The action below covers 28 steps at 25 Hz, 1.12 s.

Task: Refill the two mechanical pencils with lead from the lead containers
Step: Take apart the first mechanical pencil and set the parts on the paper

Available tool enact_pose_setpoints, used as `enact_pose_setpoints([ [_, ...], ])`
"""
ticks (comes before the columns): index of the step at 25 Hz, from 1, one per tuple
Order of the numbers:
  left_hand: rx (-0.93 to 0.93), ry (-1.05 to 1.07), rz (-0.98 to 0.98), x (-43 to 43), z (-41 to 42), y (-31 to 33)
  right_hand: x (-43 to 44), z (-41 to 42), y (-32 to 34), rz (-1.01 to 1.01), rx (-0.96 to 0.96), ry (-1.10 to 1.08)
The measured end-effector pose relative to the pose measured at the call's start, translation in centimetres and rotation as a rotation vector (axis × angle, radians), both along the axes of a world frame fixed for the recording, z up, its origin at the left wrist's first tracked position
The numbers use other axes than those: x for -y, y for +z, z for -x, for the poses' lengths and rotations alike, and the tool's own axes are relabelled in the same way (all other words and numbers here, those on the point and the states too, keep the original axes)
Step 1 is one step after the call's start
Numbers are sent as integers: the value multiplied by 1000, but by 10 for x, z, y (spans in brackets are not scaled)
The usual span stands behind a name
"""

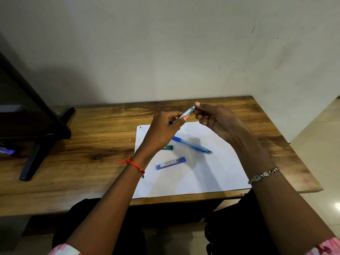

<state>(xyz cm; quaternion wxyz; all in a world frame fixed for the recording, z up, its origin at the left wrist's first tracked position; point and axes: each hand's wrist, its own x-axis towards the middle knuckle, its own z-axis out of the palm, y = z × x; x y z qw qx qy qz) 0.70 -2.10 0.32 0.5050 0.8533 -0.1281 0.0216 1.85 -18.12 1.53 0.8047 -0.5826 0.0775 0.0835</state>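
So, the left hand (165, 129) grips the slim blue-and-silver mechanical pencil (185, 113) up over the white paper sheet (211, 177), and the right hand (213, 116) pinches its cap end. I'd pull straight, no twisting, barrel steady. The flat blue plastic lead container (170, 163) lies below on the sheet.

— How many mechanical pencils are seen?
— Two are counted: the raised pencil (184, 114) and the lying pencil (191, 145).
— And lead containers?
— Two again: the green container (169, 147), partly hidden, and the blue container (170, 163).
— What else is tallied?
— One sheet of paper (211, 173), one wooden table (92, 137), one dark screen (22, 116). Two hands are counted, the left hand (161, 131) and the right hand (215, 118). One wristband is worn on each: a red thread (135, 165), a metal bracelet (264, 175).
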Motion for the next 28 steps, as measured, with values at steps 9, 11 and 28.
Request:
enact_pose_setpoints([
  [9, 39, -26, -37, 5, -1, -2, -2, -4, -8, -65, -16, -143],
  [11, 34, -24, -50, 6, -1, -2, -4, -4, -9, -76, -35, -161],
  [28, -19, 16, -75, -8, -4, -4, 11, -7, -27, 1289, 7, 195],
])
